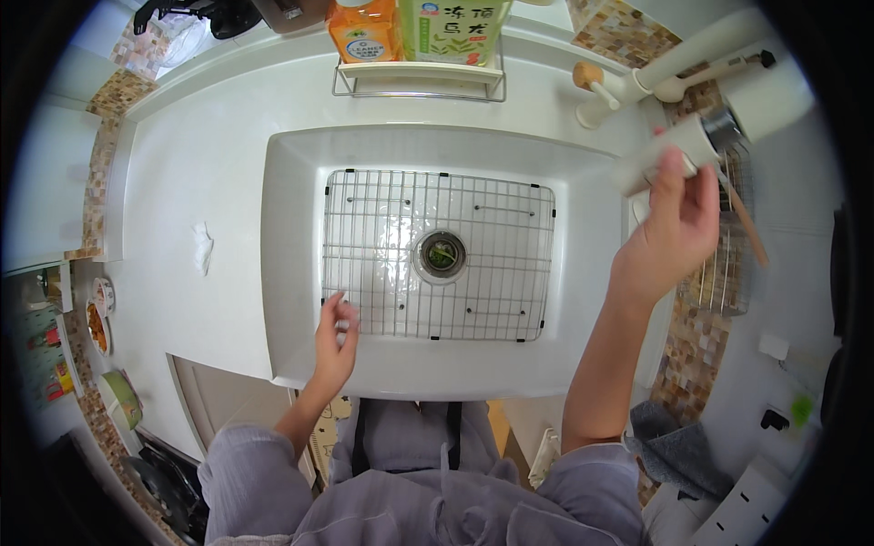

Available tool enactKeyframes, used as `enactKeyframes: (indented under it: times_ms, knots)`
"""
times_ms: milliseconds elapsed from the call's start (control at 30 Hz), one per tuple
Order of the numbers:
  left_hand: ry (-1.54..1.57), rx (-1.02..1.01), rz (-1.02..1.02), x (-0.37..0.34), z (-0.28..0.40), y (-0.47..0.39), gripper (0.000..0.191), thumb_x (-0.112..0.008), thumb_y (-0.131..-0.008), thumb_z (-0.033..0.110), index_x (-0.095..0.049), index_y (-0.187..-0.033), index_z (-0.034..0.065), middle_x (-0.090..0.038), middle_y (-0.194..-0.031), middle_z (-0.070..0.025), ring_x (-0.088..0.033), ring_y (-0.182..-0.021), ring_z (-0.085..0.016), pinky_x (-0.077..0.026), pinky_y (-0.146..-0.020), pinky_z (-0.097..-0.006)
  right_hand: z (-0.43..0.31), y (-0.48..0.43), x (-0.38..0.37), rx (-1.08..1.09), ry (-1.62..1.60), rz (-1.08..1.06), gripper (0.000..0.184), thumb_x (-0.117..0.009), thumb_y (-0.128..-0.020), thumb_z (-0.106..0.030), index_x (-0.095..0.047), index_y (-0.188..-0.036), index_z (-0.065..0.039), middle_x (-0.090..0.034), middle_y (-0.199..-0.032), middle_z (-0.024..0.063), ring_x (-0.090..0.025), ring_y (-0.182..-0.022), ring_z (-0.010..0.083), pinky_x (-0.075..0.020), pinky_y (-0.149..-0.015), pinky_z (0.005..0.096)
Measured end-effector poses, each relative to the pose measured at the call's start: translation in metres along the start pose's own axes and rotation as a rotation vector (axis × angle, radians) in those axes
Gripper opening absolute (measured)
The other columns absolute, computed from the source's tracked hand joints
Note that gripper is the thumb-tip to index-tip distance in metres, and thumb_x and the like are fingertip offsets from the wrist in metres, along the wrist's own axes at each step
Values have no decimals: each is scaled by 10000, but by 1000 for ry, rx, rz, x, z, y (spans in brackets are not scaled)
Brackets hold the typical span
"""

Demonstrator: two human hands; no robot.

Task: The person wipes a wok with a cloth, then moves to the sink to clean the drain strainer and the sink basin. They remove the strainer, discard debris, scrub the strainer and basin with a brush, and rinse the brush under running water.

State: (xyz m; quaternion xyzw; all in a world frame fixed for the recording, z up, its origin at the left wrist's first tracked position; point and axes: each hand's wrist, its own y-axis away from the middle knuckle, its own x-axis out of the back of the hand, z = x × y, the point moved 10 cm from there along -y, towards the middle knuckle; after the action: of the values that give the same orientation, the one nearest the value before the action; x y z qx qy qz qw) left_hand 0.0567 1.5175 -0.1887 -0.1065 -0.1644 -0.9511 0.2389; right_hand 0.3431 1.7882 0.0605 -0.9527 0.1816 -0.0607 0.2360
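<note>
Before me is a white sink [293, 205] with a wire rack [505, 259] on its floor. Green scraps [442, 256] lie in the round drain [441, 255] at its middle. My right hand [676, 225], raised over the sink's right edge, grips the white spray head [672, 153] of the faucet; the head's front end is blurred. Over the rack's lower left corner hovers my left hand [338, 324], its fingers loosely curled and a small gap between thumb and forefinger. No object shows in it. Wet glints appear on the sink floor left of the drain.
Behind the sink, a wire shelf [418, 95] carries an orange cleaner bottle [365, 34] and a green pouch [450, 34]. A crumpled white tissue [203, 249] lies on the left counter, with small food bowls [97, 327] farther left. Wire baskets [720, 273] hang at the right.
</note>
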Motion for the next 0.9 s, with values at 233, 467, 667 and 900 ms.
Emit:
enactKeyframes:
  times_ms: [233, 467, 667, 900]
  knots:
    - [-284, -80, 148, 45, -30, 59, 436, -487, -816, -57, -404, -1243, -29, -525, -1007, -125, -518, -926, -212, -415, -760, -321, 222, 190, -35, -582, 309, -444, 43, -621, -817, -51, -626, -856, -36, -598, -820, 42, -510, -727, 132, -430, -656, 267]
    - [-382, -171, 233, 44, -40, 67, 417, -520, -775, -62, -429, -1181, -37, -532, -1053, -175, -517, -944, -284, -416, -746, -340, 368, 373, -88, -148, 1059, -1443, 90, -629, -785, -90, -628, -748, -7, -615, -921, 147, -635, -745, 288, -517, -606, 355]
    - [-385, -129, 298, 46, -45, 67, 427, -531, -768, -57, -423, -1181, -44, -546, -1033, -172, -534, -918, -278, -424, -703, -326, 377, 364, -96, -143, 963, -1442, 76, -590, -792, -23, -633, -787, 40, -644, -867, 178, -662, -737, 293, -544, -594, 367]
    - [-380, -112, 264, 43, -47, 66, 442, -500, -781, -64, -398, -1210, -32, -509, -1050, -148, -507, -949, -220, -398, -714, -298, 365, 380, -116, 263, 988, -1634, 47, -618, -722, -27, -656, -714, 0, -631, -1019, 160, -668, -755, 266, -542, -576, 339]
